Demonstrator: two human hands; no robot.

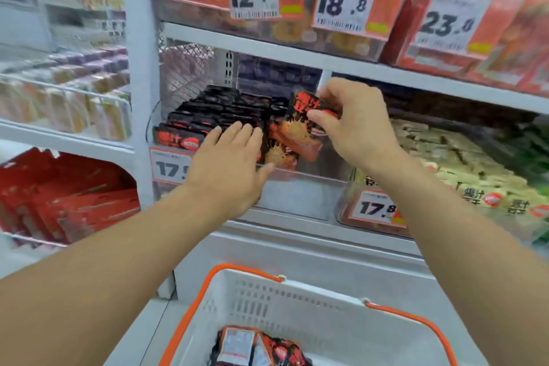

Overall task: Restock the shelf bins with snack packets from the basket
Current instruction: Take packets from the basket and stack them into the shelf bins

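A clear shelf bin (306,193) at mid-height holds rows of black and red snack packets (214,116) standing on its left side. My left hand (228,166) lies flat with straight fingers against the front of those rows. My right hand (353,125) grips a few black and red packets (297,131) over the bin's open right part. Below, a white basket (300,303) with orange handles holds several more packets (255,348).
A neighbouring bin (439,163) to the right is filled with pale green packets. Price tags hang on the bin fronts and on the shelf above. Red boxes (68,205) sit on a lower shelf at the left. A white upright post (139,68) divides the shelving.
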